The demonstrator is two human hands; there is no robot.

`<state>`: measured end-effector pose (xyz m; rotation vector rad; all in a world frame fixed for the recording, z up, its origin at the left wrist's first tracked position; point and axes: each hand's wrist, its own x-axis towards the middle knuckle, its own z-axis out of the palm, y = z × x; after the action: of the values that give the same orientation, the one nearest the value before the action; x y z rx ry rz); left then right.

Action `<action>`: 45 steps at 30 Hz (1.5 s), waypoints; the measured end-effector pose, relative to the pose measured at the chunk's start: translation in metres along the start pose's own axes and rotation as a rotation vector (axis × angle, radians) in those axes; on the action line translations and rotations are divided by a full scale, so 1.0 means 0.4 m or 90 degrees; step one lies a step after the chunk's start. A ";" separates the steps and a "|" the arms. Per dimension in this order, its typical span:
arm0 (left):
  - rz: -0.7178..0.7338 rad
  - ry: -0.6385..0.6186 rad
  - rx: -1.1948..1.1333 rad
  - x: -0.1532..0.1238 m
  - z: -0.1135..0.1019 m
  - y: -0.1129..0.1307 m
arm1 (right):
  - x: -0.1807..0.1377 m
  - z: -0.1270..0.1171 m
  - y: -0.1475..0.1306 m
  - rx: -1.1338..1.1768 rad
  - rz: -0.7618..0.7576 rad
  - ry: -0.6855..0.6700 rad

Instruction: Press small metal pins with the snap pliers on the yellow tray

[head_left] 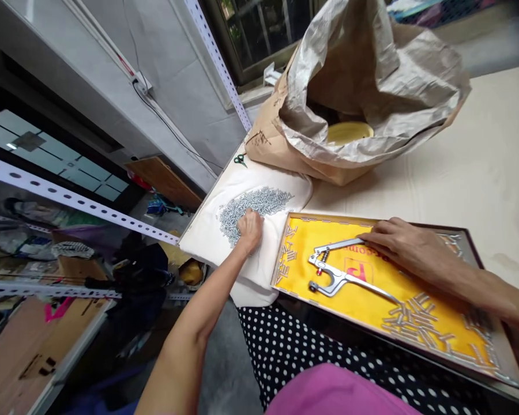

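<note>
My left hand [249,229] is closed, fingers bunched down at the near edge of a heap of small silvery metal pins [259,202]. Whatever is between its fingers is hidden. The heap lies on a white cloth [259,282]. My right hand [402,242] covers the end of the upper handle of metal snap pliers [337,276], fingers curled together around it. The pliers' jaws point left, their handles spread apart. They are over a shallow tray [281,253] with a yellow lining, where more metal pins [415,323] are scattered at both ends.
A large open paper sack [294,150] stands at the back of the table, with a yellow round thing [350,132] inside. Green-handled scissors [240,160] lie by the table's left edge. Perforated white shelf posts [218,57] and cluttered shelves are to the left.
</note>
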<state>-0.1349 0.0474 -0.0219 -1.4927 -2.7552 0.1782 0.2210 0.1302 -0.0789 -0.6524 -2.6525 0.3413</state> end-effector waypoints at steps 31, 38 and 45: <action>0.106 -0.223 -0.656 -0.198 -0.074 0.051 | -0.045 0.006 -0.235 -0.011 0.056 -0.147; -0.008 -0.337 -0.806 -0.340 -0.040 0.115 | -0.050 -0.009 -0.242 0.022 -0.013 -0.130; -0.078 -0.313 -0.799 -0.353 -0.021 0.117 | -0.055 0.003 -0.240 0.005 -0.028 -0.106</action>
<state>-0.0179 -0.0443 -0.0111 -1.4447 -3.4813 -1.6717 0.2009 0.0367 -0.0560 -0.5862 -2.8166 0.4088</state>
